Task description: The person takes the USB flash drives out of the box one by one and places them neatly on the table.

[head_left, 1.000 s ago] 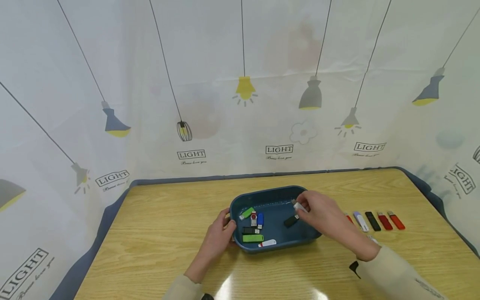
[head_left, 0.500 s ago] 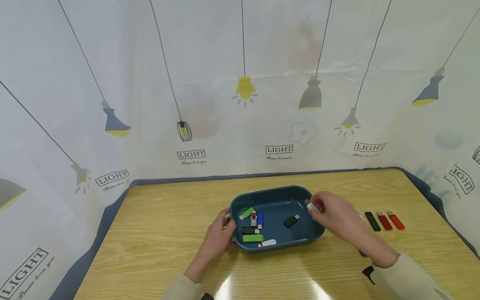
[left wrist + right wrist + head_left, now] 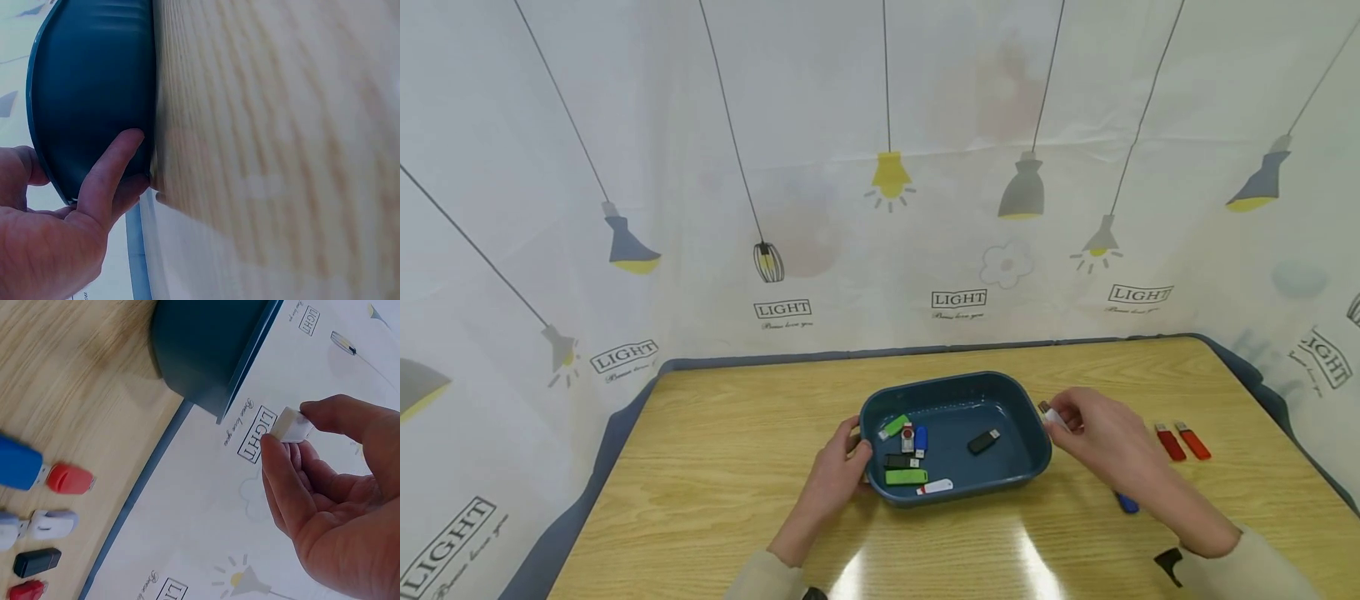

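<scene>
My left hand grips the left end of a dark blue plastic basin, thumb at the rim. The left wrist view shows the fingers spread against the basin's outer wall. Between thumb and fingertips, my right hand pinches a white USB flash drive with its metal plug pointing toward the basin, just past the basin's right rim. Inside the basin lie several drives: a green one, a blue one and a white one toward the left, and a black one apart from them.
Right of the basin, more drives lie in rows on the wooden table. Among them are a dark red one, an orange-red one and a black one. My right forearm covers part of these rows in the head view.
My right hand has moved right, from above the basin to beyond its right rim, still pinching the white USB flash drive. The left hand and the basin stay in place.
</scene>
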Tool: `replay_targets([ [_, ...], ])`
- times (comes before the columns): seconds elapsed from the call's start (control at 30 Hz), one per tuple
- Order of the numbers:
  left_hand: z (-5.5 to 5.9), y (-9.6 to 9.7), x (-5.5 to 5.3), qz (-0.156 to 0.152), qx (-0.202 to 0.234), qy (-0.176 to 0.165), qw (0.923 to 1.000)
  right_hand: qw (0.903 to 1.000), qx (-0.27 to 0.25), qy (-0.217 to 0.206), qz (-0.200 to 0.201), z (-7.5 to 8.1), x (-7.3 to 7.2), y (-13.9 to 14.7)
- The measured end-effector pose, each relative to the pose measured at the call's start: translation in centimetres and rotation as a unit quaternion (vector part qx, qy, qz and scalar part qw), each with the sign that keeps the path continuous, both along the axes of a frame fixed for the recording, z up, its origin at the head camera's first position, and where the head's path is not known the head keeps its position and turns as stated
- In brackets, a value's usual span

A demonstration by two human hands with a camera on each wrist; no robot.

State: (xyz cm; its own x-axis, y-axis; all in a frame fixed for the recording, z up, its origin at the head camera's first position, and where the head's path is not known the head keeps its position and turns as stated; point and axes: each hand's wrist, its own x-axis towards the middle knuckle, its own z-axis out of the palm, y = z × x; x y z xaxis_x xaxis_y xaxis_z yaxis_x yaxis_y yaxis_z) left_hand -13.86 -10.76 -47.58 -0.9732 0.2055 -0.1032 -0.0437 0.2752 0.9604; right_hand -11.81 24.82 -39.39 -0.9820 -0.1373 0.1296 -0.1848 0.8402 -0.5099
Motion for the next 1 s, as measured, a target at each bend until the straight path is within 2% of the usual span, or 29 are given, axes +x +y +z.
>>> replay_targets([
  [0.13, 0.1, 0.0, 0.1, -0.001, 0.007, -0.001, 1.0, 0.9999, 0.004, -0.005, -0.012, -0.1, 0.4, 1.1],
  [0.43, 0.2, 0.0, 0.1, -0.002, 0.004, -0.004, 1.0, 0.9979, -0.003, -0.054, -0.037, -0.6, 1.4, 3.9],
  [0.73, 0.2, 0.1, 0.2, -0.001, -0.002, -0.004, 1.0, 0.9952, 0.02, -0.082, -0.049, -1.5, 2.0, 7.0],
  [1.0, 0.5, 0.0, 0.4, -0.002, 0.0, -0.003, 1.0, 0.9932, 0.055, -0.088, -0.053, -2.6, 2.7, 10.1],
])
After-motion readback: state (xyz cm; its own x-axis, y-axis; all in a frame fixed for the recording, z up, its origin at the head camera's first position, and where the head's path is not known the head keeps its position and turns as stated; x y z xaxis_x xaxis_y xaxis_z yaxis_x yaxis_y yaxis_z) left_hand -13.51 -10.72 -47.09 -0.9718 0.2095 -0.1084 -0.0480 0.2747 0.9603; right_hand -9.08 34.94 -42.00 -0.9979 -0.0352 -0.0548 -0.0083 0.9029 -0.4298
